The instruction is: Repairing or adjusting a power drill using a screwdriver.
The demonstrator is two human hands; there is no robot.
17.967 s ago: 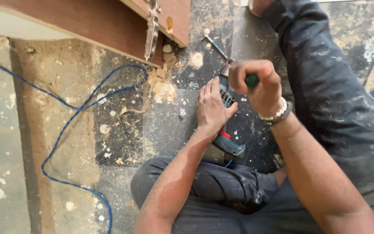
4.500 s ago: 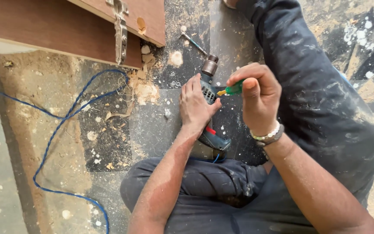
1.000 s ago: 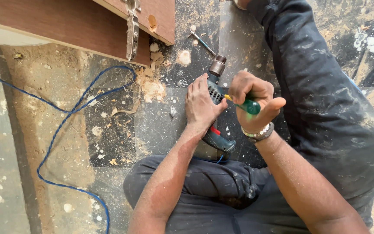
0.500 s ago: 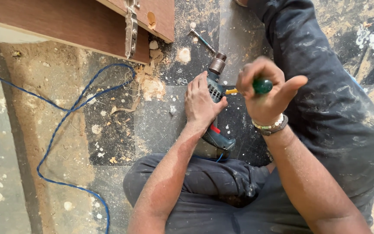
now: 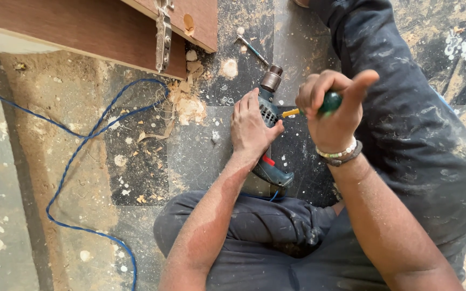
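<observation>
A dark teal electric drill with a grey metal chuck (image 5: pixel 268 126) is seen lying on the dusty dark tiled floor (image 5: pixel 200 156), between the person's two legs. The chuck is pointed away from the person, and the red trigger is visible near the wrist. The left hand (image 5: pixel 252 126) is laid flat on the body of the drill, with the fingers (image 5: pixel 244 105) stretched forward and spread only a little; the drill is pressed down rather than wrapped around.

The right hand (image 5: pixel 330 108) is held just above and to the right of the drill. Its fingers are closed around the green round handle of a screwdriver with a yellow collar (image 5: pixel 316 106), and the thumb is stuck out upward to the right. The yellow end of the tool is directed toward the side of the drill, very near to the left thumb; whether the tip is touching the drill cannot be told. A beaded bracelet and a dark band (image 5: pixel 341 155) are worn on the right wrist.

A long thin drill bit (image 5: pixel 252 48) is lying on the floor beyond the chuck. A brown wooden board with a metal hinge (image 5: pixel 163 35) is placed at the top, and pale wood shavings (image 5: pixel 187 105) are gathered below it. A blue cable (image 5: pixel 76 156) is curved over the floor on the left. Dark dusty trousers (image 5: pixel 416 124) are worn.
</observation>
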